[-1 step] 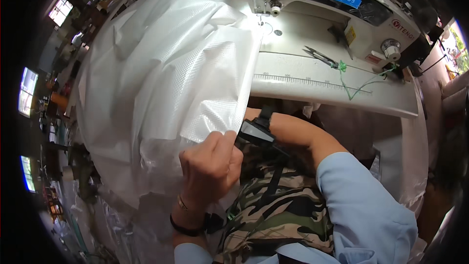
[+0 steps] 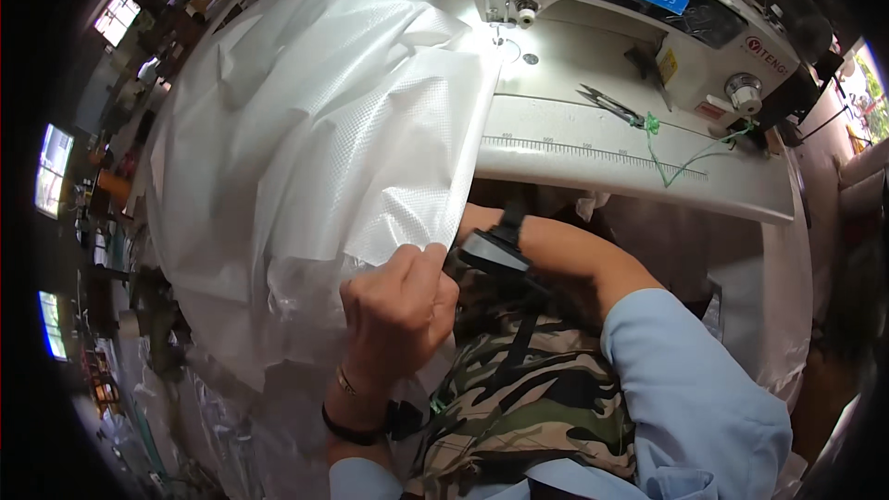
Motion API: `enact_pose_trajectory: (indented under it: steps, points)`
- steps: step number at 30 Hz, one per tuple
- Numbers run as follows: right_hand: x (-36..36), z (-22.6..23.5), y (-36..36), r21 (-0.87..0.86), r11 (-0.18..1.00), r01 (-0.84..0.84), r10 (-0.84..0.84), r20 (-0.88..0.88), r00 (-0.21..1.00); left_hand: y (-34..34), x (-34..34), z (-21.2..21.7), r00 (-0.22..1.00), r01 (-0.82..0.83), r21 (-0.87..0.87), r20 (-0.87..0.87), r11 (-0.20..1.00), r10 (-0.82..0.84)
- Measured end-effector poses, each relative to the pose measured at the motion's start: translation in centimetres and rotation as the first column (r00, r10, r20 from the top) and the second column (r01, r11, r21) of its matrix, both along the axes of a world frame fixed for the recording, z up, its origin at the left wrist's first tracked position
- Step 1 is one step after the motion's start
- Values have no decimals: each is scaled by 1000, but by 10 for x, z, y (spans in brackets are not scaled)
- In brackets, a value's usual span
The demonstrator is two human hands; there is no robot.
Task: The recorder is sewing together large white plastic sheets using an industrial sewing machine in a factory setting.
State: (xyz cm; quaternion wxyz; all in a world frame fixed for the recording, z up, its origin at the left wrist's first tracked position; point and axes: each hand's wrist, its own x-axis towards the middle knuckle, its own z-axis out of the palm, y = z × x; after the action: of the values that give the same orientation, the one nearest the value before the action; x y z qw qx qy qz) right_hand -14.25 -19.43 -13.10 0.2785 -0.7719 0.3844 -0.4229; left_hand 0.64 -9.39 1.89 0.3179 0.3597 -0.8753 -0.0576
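From the head view, your left hand (image 2: 398,310) pinches the near edge of the white woven sheet (image 2: 315,157), which drapes off the sewing machine table (image 2: 639,171) toward your lap. Your right hand is tucked under that sheet (grip unseen, I cannot tell). The loose bulk hanging left could drag the edge askew, I judge, near the needle (image 2: 505,23).

The person wears a light blue long-sleeved shirt (image 2: 704,398), its right sleeve pushed up toward the elbow and the left cuff just showing at the lower edge. The left hand (image 2: 394,310) has a thin bracelet (image 2: 345,381) and a black wristband (image 2: 356,431) at the wrist. A black wristwatch (image 2: 495,245) sits on the right wrist. Camouflage-patterned clothing (image 2: 537,389) in green, brown and black covers the lap.
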Motion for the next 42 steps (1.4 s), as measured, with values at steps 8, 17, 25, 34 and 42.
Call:
enact_pose_trajectory:
  steps: [8, 17, 25, 34, 42]
  points:
    - [-50, 45, 47, 99, 947, -305, 317, -435, 843, 2, 15, -67, 993, -70, 155, 106, 985, 53]
    - [-132, 81, -46, -411, 910, 50, -295, -559, 775, 14, -8, -88, 999, 8, 158, 47, 987, -16]
    - [-148, 69, -56, -334, 934, 127, -305, -558, 772, 13, -21, -91, 996, 19, 194, 81, 981, -35]
    - [-151, 70, -58, -229, 964, 133, -244, -576, 780, -31, -47, -82, 995, 10, 177, 99, 984, -28]
    - [-152, 73, -60, -218, 968, 123, -228, -569, 790, -93, -78, -68, 999, 26, 149, 37, 989, -32]
